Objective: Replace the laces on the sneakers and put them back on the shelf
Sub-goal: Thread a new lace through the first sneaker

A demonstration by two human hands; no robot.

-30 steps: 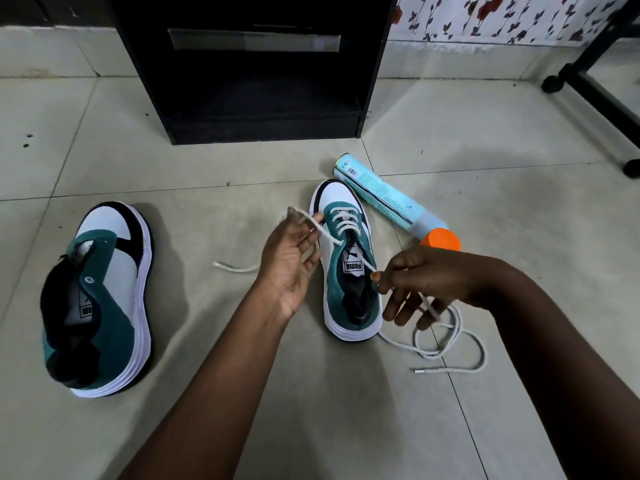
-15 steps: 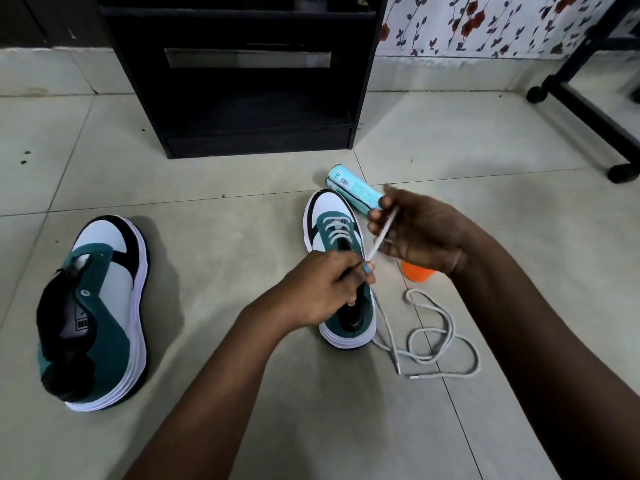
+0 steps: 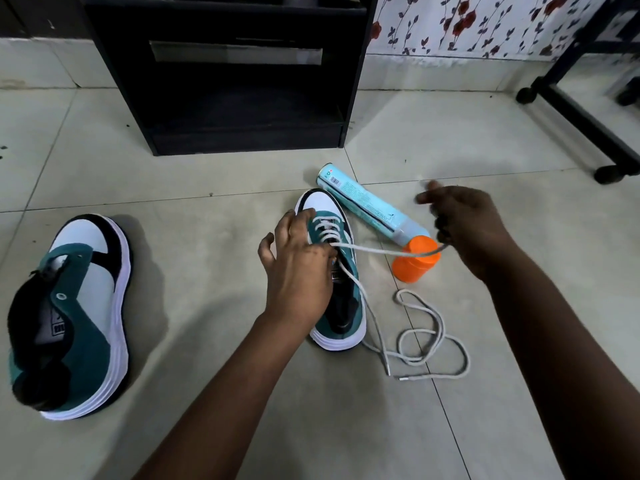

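We are kneeling over a tiled floor, lacing the teal-and-white sneaker standing upright in front of us. Our left hand is pressing down on its tongue, fingers loosely curled over the eyelets. Our right hand is pinching the white lace and holding it taut out to the right, over the orange cap of a spray can lying just beside the shoe. The lace's slack is looping on the tiles at right. The second sneaker is lying unlaced well to the left. The black shelf is standing beyond.
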